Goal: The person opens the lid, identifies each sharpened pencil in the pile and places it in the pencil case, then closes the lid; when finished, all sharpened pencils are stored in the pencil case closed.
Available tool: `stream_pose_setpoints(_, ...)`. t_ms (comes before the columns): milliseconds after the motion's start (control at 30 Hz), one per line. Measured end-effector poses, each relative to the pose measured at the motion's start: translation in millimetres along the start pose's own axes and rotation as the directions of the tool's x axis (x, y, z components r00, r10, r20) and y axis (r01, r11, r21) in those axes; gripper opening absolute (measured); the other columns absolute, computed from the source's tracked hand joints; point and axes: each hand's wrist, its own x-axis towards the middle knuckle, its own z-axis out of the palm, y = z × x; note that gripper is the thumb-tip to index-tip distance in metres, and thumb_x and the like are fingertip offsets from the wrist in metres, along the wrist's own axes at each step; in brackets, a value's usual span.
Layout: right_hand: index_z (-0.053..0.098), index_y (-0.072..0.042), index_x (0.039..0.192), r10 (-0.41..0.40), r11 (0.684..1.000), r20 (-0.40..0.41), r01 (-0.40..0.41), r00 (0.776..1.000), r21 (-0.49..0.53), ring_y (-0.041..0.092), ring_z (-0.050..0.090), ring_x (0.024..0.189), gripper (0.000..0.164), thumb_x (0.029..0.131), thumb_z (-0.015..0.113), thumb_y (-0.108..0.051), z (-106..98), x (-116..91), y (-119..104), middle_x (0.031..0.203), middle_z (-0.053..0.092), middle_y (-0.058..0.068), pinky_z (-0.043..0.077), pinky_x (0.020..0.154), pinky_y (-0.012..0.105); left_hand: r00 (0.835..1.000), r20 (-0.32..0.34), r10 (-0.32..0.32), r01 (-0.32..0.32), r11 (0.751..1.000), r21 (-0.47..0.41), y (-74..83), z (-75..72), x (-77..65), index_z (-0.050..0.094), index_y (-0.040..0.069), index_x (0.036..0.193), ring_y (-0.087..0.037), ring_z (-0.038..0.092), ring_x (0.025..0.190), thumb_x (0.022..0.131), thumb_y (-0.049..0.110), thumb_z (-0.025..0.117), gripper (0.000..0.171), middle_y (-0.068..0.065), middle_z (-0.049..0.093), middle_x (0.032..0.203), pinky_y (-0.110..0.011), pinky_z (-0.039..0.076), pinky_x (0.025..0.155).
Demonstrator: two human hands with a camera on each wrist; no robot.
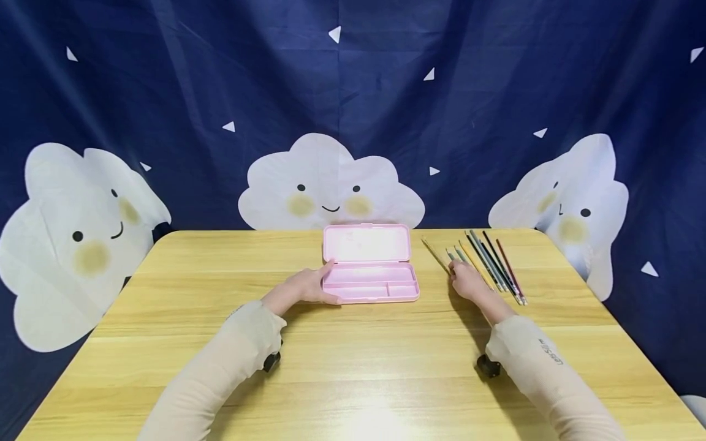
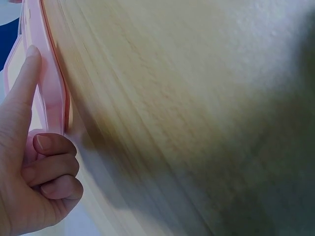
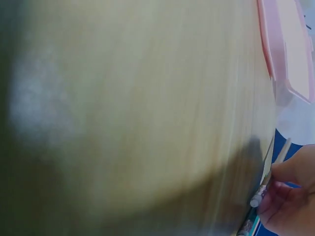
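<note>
An open pink pencil case [image 1: 371,300] lies on the table with its lid tipped back. My left hand [image 1: 310,285] grips its left end, thumb along the front wall and a finger at the back near the hinge. In the left wrist view the other fingers [image 2: 56,169] are curled. To the right of the case, my right hand [image 1: 467,280] pinches a yellowish pencil [image 1: 433,252], its far end sticking out past the fingers. The right wrist view shows the near end of that pencil [image 3: 256,199] below the thumb.
Several loose pencils [image 1: 499,267] in yellow, green, dark and red lie fanned out just right of my right hand. The case's tray has one long compartment and smaller ones in front. A dark blue curtain [image 1: 380,79] with clouds hangs behind the wooden table [image 1: 342,361].
</note>
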Motion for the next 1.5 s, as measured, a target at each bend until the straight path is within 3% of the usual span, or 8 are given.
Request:
stream_pose_setpoints(167, 0.044, 0.015, 0.116, -0.014, 0.999, -0.07, 0.017, 0.997, 0.036, 0.037, 0.05, 0.095, 0.033, 0.083, 0.042, 0.01, -1.1, 0.7, -1.1, 0.11, 0.051, 0.03, 0.043, 0.075, 0.044, 1.0, 0.003, 0.0, 0.0, 1.0, 0.003, 0.2, -0.4, -0.4, 0.011, 0.019, 0.148, -0.037, 0.046, 0.117, 0.069, 0.061, 0.067, 0.106, -0.032, 0.041, 0.131, -0.045, 0.041, 0.093)
stream_pose_setpoints(300, 0.048, 0.011, 0.113, -0.098, 0.994, -0.169, 0.105, 0.981, 0.034, 0.032, 0.05, 0.083, 0.029, 0.084, 0.045, 0.009, 0.4, 2.6, -9.8, 0.097, 0.053, 0.025, 0.042, 0.071, 0.043, 1.0, 0.01, -0.003, 0.003, 1.0, -0.005, -0.2, -0.3, -1.6, 0.01, 0.02, 0.148, -0.038, 0.045, 0.119, 0.069, 0.062, 0.066, 0.105, -0.032, 0.04, 0.132, -0.046, 0.04, 0.094)
stream_pose_setpoints(500, 0.054, 0.005, 0.106, -0.339, 0.94, -0.258, 0.336, 0.905, -0.055, 0.035, 0.053, 0.089, 0.025, 0.082, 0.052, 0.01, 6.5, 8.4, -28.3, 0.093, 0.056, 0.019, 0.043, 0.082, 0.047, 1.0, 0.009, -0.015, 0.015, 1.0, -0.013, -2.2, 0.1, -4.8, 0.011, 0.02, 0.148, -0.038, 0.045, 0.119, 0.07, 0.061, 0.066, 0.105, -0.033, 0.041, 0.132, -0.047, 0.04, 0.092)
stream_pose_setpoints(700, 0.061, -0.004, 0.102, -0.536, 0.841, -0.194, 0.501, 0.821, -0.205, 0.03, 0.054, 0.082, 0.024, 0.081, 0.06, 0.006, 14.2, 15.9, -48.2, 0.086, 0.055, 0.011, 0.045, 0.072, 0.042, 1.0, -0.011, 0.0, 0.0, 1.0, 0.002, -3.4, 0.0, -4.4, 0.012, 0.019, 0.148, -0.038, 0.048, 0.115, 0.069, 0.061, 0.066, 0.105, -0.033, 0.043, 0.129, -0.047, 0.042, 0.089)
stream_pose_setpoints(900, 0.065, -0.01, 0.104, -0.539, 0.824, -0.05, 0.514, 0.841, -0.238, 0.023, 0.051, 0.08, 0.022, 0.083, 0.063, -0.003, 22.4, 23.5, -71.5, 0.084, 0.05, 0.004, 0.043, 0.067, 0.036, 1.0, -0.022, -0.001, 0.001, 1.0, 0.008, -3.9, 0.4, -2.9, 0.012, 0.02, 0.148, -0.037, 0.048, 0.115, 0.069, 0.061, 0.066, 0.104, -0.033, 0.044, 0.128, -0.046, 0.044, 0.087)
stream_pose_setpoints(1133, 0.067, -0.012, 0.1, -0.567, 0.794, 0.034, 0.557, 0.823, -0.244, 0.022, 0.054, 0.079, 0.02, 0.083, 0.063, -0.003, 30.6, 32.9, -89.1, 0.082, 0.052, 0.002, 0.045, 0.072, 0.033, 1.0, -0.016, 0.002, -0.002, 1.0, -0.004, -3.9, 0.8, -2.4, 0.011, 0.019, 0.148, -0.038, 0.048, 0.115, 0.069, 0.061, 0.067, 0.106, -0.033, 0.043, 0.129, -0.046, 0.043, 0.089)
stream_pose_setpoints(1333, 0.069, -0.01, 0.1, -0.511, 0.841, 0.093, 0.519, 0.855, -0.153, 0.024, 0.059, 0.089, 0.022, 0.085, 0.058, 0.001, 34.9, 34.8, -93.6, 0.09, 0.058, 0.006, 0.047, 0.081, 0.038, 1.0, -0.014, 0.006, -0.006, 1.0, -0.003, -1.3, 0.6, -2.4, 0.011, 0.019, 0.148, -0.037, 0.048, 0.115, 0.069, 0.061, 0.067, 0.106, -0.033, 0.044, 0.128, -0.046, 0.043, 0.089)
stream_pose_setpoints(1500, 0.068, -0.003, 0.098, -0.522, 0.853, 0.003, 0.522, 0.853, -0.008, 0.022, 0.058, 0.082, 0.019, 0.086, 0.055, 0.003, 34.6, 31.9, -84.6, 0.085, 0.059, 0.008, 0.048, 0.079, 0.036, 1.0, -0.006, 0.006, -0.006, 1.0, 0.0, -0.5, -0.3, -2.3, 0.01, 0.019, 0.148, -0.038, 0.047, 0.116, 0.069, 0.062, 0.066, 0.106, -0.033, 0.043, 0.129, -0.046, 0.042, 0.09)
